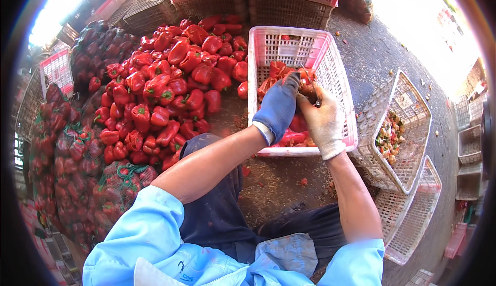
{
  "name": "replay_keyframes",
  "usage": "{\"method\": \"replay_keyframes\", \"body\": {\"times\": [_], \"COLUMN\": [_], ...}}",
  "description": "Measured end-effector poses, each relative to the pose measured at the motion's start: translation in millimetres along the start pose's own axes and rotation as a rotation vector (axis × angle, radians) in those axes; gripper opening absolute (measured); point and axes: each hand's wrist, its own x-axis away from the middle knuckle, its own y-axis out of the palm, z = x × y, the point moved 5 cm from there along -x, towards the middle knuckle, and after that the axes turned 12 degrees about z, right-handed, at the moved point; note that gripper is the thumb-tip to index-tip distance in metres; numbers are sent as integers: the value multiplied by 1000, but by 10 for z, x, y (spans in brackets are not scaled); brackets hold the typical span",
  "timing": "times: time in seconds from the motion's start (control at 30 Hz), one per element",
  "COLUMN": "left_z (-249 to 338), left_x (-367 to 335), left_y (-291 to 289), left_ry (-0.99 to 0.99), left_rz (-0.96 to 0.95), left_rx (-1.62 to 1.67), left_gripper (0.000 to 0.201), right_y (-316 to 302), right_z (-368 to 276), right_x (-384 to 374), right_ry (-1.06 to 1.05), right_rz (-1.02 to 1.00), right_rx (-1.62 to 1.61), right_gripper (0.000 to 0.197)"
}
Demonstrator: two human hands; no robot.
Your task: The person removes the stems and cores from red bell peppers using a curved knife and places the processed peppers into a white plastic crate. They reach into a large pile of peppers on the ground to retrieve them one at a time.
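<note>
Red peppers [293,138], crated and heaped

Peppers are contained in the white crate [338,74], set in front. Left hand [279,105], blue-gloved: bent over the crate; whether anything is gripped cannot be told. Right hand [325,123], pale-gloved: closed on a slim tool [312,96], partly hidden. To the left, a pepper heap [155,87] is flanked by filled net sacks [77,167]. To the right, trimmings [391,136] are held in a tilted crate [413,131].
</note>
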Motion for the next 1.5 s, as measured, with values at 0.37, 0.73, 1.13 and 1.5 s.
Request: {"method": "replay_keyframes", "body": {"times": [0.37, 0.73, 1.13, 1.5], "left_z": [63, 122, 162, 264], "left_x": [65, 81, 324, 720], "left_y": [90, 153, 810, 2045], "left_ry": [33, -570, -1063, -1151], "left_rz": [-3, -42, -468, -546], "left_rx": [-61, 448, 724, 718], "left_gripper": [46, 41, 26, 21], "right_y": [-109, -1207, -1978, -2075], "right_z": [81, 442, 404, 593], "right_x": [-5, -183, 321, 320], "right_ry": [102, 314, -286, -342], "right_rz": [-30, 324, 479, 303], "right_rx": [45, 6, 663, 488], "right_gripper": [23, 29, 34, 49]}}
